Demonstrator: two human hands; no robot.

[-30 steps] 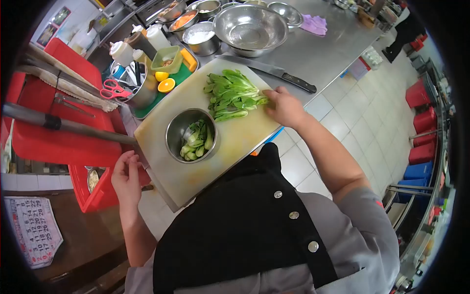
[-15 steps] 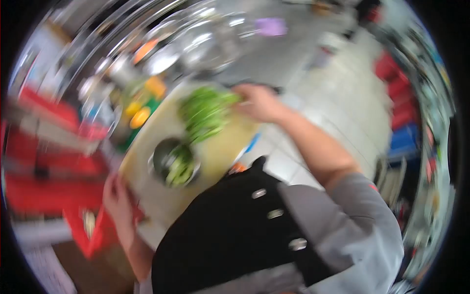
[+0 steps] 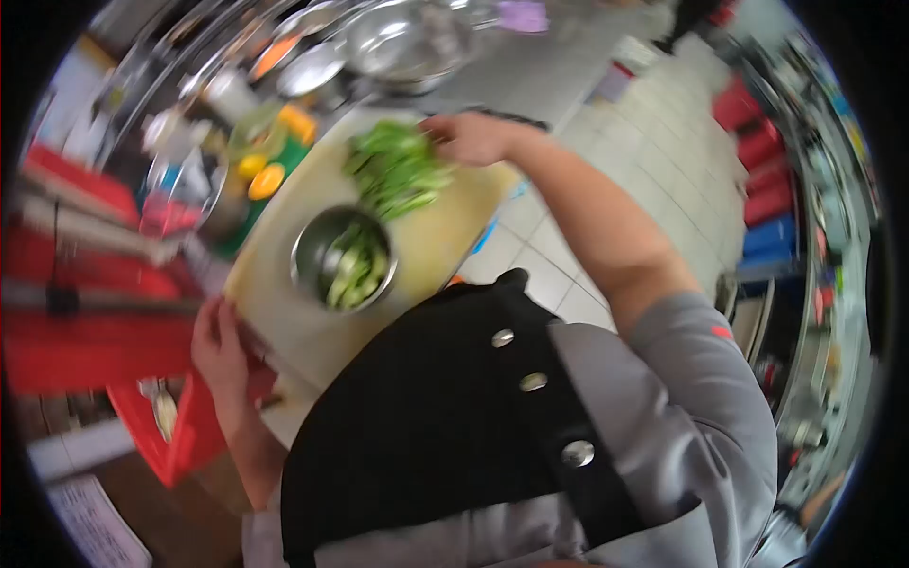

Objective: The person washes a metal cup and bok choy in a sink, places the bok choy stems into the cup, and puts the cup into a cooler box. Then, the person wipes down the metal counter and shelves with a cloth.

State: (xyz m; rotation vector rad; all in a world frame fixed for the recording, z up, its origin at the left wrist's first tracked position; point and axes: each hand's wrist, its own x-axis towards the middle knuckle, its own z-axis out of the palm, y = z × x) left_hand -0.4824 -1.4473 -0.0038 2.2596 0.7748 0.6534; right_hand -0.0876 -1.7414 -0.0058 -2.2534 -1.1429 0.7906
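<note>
A pale cutting board (image 3: 426, 246) lies slanted in front of my body. On it stands a round metal bowl (image 3: 309, 248) holding cut green vegetable pieces (image 3: 360, 270). Beyond the bowl, a pile of leafy greens (image 3: 393, 170) rests on the board. My right hand (image 3: 469, 139) is at the far edge beside the greens, its fingers curled. What they hold, if anything, is hidden; a dark strip shows behind the hand. At the board's left edge is my left hand (image 3: 218, 346), fingers extended and slightly apart, seemingly touching the edge.
Left of the board are an orange fruit half (image 3: 266, 182), a container of mixed items (image 3: 185, 194) and red bins (image 3: 95, 331). Large metal bowls (image 3: 407, 43) stand on the steel counter (image 3: 540, 80). Tiled floor (image 3: 653, 170) and shelving with red and blue bins (image 3: 769, 237) lie right.
The whole view has shifted, and the board, bowl, greens and both hands now sit higher in the picture. Blur has lessened. Both hands keep about the same places at the board's edges.
</note>
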